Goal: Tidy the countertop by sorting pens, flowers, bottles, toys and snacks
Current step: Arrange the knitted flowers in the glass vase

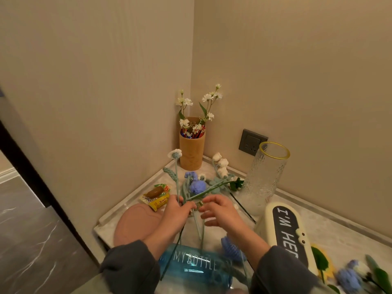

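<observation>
Left hand (175, 211) clamps crochet flower stems (197, 225); right hand (220, 211) fingers apart, perhaps touching stems.

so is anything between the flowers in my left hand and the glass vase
nothing visible does: the crochet flowers in your left hand have open air to the vase, only a dark-stemmed flower lies by its base

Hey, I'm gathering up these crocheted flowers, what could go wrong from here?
The left hand grips a bunch of crocheted flowers whose leaves lie right beside the tall glass vase; lifting them could snag and tip it. Their long stems cross the blue bottle lying on its side, so pulling might set it rolling.
</observation>
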Action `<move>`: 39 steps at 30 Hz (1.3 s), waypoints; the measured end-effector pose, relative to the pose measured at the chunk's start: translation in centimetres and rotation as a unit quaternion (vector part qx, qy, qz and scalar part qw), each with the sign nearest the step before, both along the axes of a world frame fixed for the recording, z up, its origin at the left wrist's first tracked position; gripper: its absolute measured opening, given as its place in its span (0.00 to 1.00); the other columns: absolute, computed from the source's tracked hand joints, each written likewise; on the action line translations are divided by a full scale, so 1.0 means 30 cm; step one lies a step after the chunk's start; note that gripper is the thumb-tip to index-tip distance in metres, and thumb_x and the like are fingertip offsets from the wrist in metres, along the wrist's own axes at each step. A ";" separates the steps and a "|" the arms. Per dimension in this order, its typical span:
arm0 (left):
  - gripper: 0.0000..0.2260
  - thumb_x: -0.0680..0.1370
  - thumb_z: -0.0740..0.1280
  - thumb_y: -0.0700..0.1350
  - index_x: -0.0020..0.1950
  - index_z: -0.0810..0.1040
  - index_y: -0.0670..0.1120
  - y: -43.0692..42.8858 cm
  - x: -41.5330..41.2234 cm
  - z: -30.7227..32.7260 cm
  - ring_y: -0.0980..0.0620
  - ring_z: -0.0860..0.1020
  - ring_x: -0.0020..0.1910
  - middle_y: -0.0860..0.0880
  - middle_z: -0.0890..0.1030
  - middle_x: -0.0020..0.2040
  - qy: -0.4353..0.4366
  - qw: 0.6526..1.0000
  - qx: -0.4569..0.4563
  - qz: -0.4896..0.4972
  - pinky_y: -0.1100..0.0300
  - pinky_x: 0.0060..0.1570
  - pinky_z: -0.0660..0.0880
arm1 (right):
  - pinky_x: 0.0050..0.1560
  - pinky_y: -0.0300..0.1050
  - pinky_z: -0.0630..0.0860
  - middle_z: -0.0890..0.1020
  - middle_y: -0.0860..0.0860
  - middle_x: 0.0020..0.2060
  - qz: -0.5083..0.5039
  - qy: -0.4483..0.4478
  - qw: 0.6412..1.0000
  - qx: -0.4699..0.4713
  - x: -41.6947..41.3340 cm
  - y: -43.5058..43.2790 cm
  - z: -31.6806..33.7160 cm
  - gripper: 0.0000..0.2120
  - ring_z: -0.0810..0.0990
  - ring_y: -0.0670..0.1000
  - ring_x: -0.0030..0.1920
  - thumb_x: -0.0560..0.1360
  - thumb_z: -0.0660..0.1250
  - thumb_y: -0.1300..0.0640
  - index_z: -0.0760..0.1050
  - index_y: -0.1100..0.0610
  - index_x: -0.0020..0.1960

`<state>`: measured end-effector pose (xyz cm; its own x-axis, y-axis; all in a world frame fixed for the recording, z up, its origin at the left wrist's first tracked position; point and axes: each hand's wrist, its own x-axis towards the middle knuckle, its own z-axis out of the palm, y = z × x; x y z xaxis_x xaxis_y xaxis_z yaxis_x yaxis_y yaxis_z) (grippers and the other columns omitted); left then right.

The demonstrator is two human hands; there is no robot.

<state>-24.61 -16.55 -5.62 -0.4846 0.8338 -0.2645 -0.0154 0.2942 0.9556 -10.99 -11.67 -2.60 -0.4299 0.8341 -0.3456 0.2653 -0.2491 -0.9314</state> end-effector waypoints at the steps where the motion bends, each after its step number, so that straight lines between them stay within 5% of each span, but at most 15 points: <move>1: 0.13 0.72 0.70 0.41 0.46 0.66 0.46 0.000 -0.005 -0.002 0.52 0.68 0.33 0.46 0.69 0.37 -0.014 1.000 0.001 0.000 0.58 0.32 0.65 | 0.38 0.43 0.81 0.82 0.58 0.50 -0.028 0.015 0.999 -0.019 -0.014 0.018 -0.004 0.10 0.81 0.51 0.44 0.78 0.62 0.64 0.74 0.59 0.58; 4: 0.14 0.72 0.70 0.38 0.44 0.64 0.46 0.004 -0.019 -0.007 0.52 0.67 0.30 0.46 0.69 0.35 -0.034 0.999 -0.001 0.004 0.60 0.29 0.63 | 0.46 0.51 0.83 0.78 0.58 0.55 -0.096 0.068 0.988 -0.099 -0.064 0.062 -0.031 0.12 0.81 0.56 0.54 0.78 0.64 0.61 0.69 0.58 0.60; 8: 0.13 0.71 0.69 0.36 0.43 0.64 0.46 0.005 -0.039 -0.004 0.52 0.66 0.27 0.47 0.68 0.31 -0.037 0.999 -0.005 -0.010 0.59 0.27 0.62 | 0.44 0.51 0.82 0.78 0.59 0.53 -0.149 0.142 0.962 -0.182 -0.139 0.120 -0.097 0.17 0.80 0.55 0.48 0.77 0.66 0.57 0.68 0.61 0.63; 13: 0.13 0.67 0.67 0.41 0.43 0.64 0.45 0.000 -0.070 0.001 0.52 0.64 0.23 0.53 0.69 0.21 -0.029 0.999 -0.004 -0.027 0.59 0.26 0.61 | 0.26 0.39 0.68 0.74 0.49 0.26 -0.221 0.132 0.951 -0.172 -0.183 0.163 -0.103 0.02 0.73 0.46 0.27 0.77 0.66 0.61 0.74 0.59 0.46; 15: 0.10 0.73 0.64 0.36 0.44 0.63 0.45 0.009 -0.092 0.003 0.53 0.64 0.23 0.52 0.72 0.24 -0.031 0.999 -0.006 -0.036 0.62 0.22 0.61 | 0.25 0.38 0.63 0.70 0.47 0.18 -0.235 0.144 0.944 -0.183 -0.183 0.182 -0.103 0.06 0.69 0.43 0.20 0.77 0.64 0.65 0.73 0.59 0.41; 22: 0.11 0.77 0.57 0.30 0.42 0.60 0.45 0.076 -0.133 0.004 0.52 0.66 0.23 0.44 0.68 0.33 -0.039 0.999 -0.013 -0.010 0.67 0.17 0.61 | 0.22 0.34 0.68 0.77 0.50 0.31 -0.271 0.164 0.931 -0.181 -0.174 0.217 -0.082 0.08 0.73 0.43 0.27 0.78 0.60 0.66 0.78 0.63 0.52; 26: 0.12 0.79 0.55 0.30 0.44 0.60 0.47 0.137 -0.142 0.010 0.51 0.73 0.24 0.42 0.74 0.40 -0.039 0.999 0.015 -0.014 0.65 0.18 0.66 | 0.28 0.38 0.68 0.79 0.53 0.35 -0.221 0.143 0.957 -0.120 -0.157 0.173 -0.047 0.09 0.73 0.46 0.30 0.78 0.59 0.68 0.75 0.61 0.54; 33: 0.08 0.80 0.58 0.33 0.49 0.62 0.44 0.196 -0.051 0.056 0.51 0.77 0.37 0.44 0.78 0.44 -0.030 0.995 0.055 -0.079 0.64 0.32 0.75 | 0.25 0.39 0.69 0.81 0.55 0.35 -0.133 0.010 0.991 0.018 -0.088 0.093 0.017 0.12 0.75 0.48 0.29 0.73 0.64 0.67 0.75 0.59 0.55; 39: 0.07 0.79 0.64 0.42 0.46 0.66 0.46 0.172 0.051 0.075 0.51 0.74 0.38 0.45 0.74 0.41 0.054 0.991 0.080 -0.095 0.56 0.40 0.73 | 0.29 0.45 0.76 0.80 0.56 0.34 -0.087 -0.013 0.995 0.046 0.000 0.069 0.076 0.12 0.77 0.50 0.26 0.74 0.65 0.68 0.71 0.64 0.57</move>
<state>-23.09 -11.38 -3.36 -0.3341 0.9394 -0.0773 0.1309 0.1275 0.9832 -11.00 -9.61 -0.33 -0.2683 0.9236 -0.2737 0.2498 -0.2077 -0.9458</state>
